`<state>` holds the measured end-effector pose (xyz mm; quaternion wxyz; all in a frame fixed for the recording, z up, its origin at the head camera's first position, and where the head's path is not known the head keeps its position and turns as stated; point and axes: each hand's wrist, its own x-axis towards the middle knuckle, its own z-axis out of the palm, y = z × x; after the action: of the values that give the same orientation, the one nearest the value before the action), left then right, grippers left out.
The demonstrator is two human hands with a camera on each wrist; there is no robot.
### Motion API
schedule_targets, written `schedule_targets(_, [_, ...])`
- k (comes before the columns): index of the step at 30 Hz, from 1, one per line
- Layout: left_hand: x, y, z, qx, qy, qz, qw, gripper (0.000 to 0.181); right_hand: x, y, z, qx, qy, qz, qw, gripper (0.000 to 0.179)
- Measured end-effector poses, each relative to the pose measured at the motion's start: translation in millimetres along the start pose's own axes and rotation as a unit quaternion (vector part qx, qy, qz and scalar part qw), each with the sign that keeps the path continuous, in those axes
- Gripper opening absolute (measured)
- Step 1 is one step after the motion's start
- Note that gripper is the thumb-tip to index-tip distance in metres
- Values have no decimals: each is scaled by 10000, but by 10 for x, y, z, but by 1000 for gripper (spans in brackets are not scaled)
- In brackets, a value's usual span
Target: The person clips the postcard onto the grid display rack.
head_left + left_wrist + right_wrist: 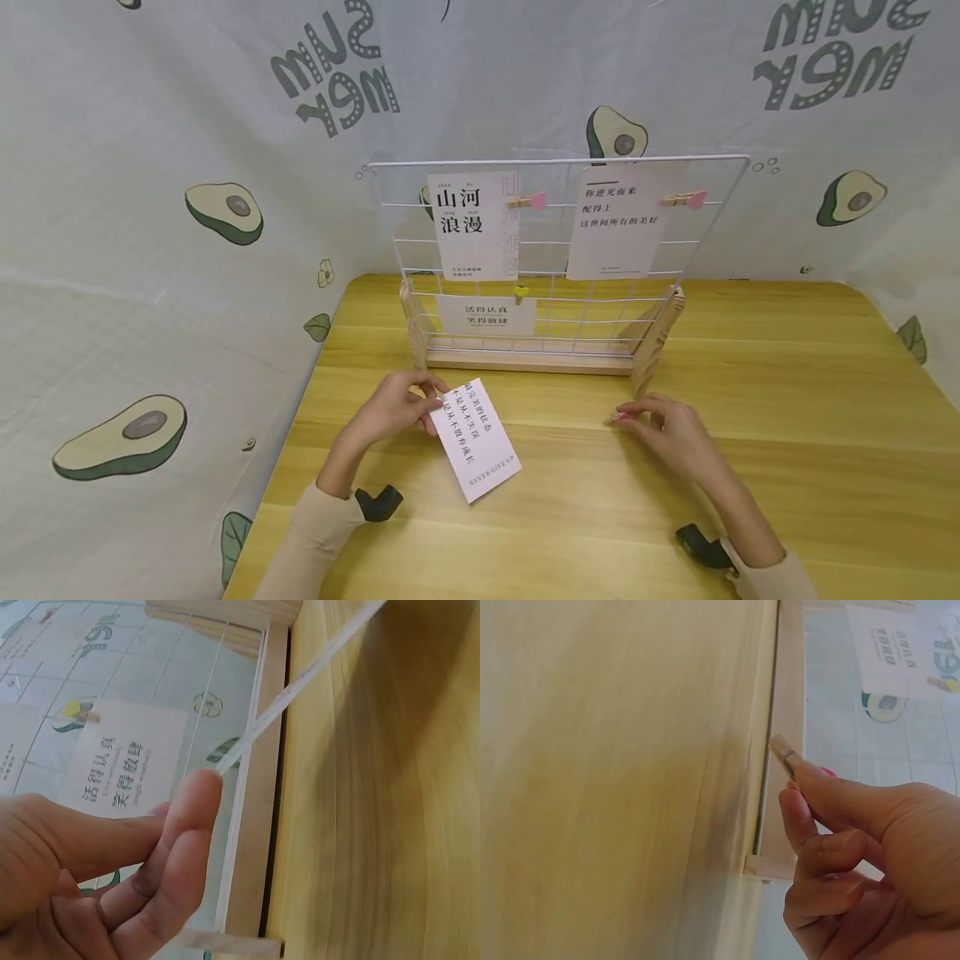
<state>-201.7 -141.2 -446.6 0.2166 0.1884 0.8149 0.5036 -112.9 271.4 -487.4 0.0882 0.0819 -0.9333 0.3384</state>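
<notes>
Between thumb and fingers my left hand [396, 406] pinches a white card [480, 446] with black Chinese lettering by its upper left edge. The left wrist view shows this card [300, 682] edge-on. To the right, my right hand [667, 429] pinches a small wooden clothespin [784, 752] with a pink part between thumb and index finger. Behind both hands stands a white wire grid [551, 312] in a wooden base [525, 360]. Two larger cards, a left one [472, 250] and a right one [615, 242], hang on it, with a smaller card [450, 317] below the left one.
Pink-heart clothespins [537, 201] hold the larger cards, and a yellow-heart clip [521, 292] holds the small one. The wooden table [787, 375] reaches back to a pale curtain [255, 333] printed with avocados. Black wrist mounts [378, 503] sit at both cuffs.
</notes>
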Motion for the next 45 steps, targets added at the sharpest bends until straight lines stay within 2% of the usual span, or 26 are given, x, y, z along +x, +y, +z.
schedule_targets(6, [97, 67, 102, -529, -28, 253, 9983, 18, 3, -4, 3, 14, 6, 169, 9999, 12])
schedule_targets(15, [348, 131, 350, -1008, 380, 795, 9910, 12, -5, 12, 6, -63, 137, 196, 9997, 11])
schedule_targets(21, [506, 190, 492, -1546, 395, 811, 9839, 12, -12, 11, -4, -70, 145, 299, 9994, 10])
schedule_targets(32, [725, 325, 699, -2248, 211, 984, 9692, 14, -40, 15, -14, -131, 50, 378, 9992, 12])
schedule_targets(37, [838, 393, 826, -2644, 236, 1071, 9582, 11, -43, 7, -6, -123, 59, 360, 9993, 12])
schedule_targets(40, [885, 439, 904, -2786, 251, 1148, 9532, 10, -43, 9, -1, -109, 71, 346, 9993, 12])
schedule_targets(45, [958, 489, 1018, -2813, 384, 1242, 9508, 11, -39, 12, -7, -87, 66, 388, 9992, 13])
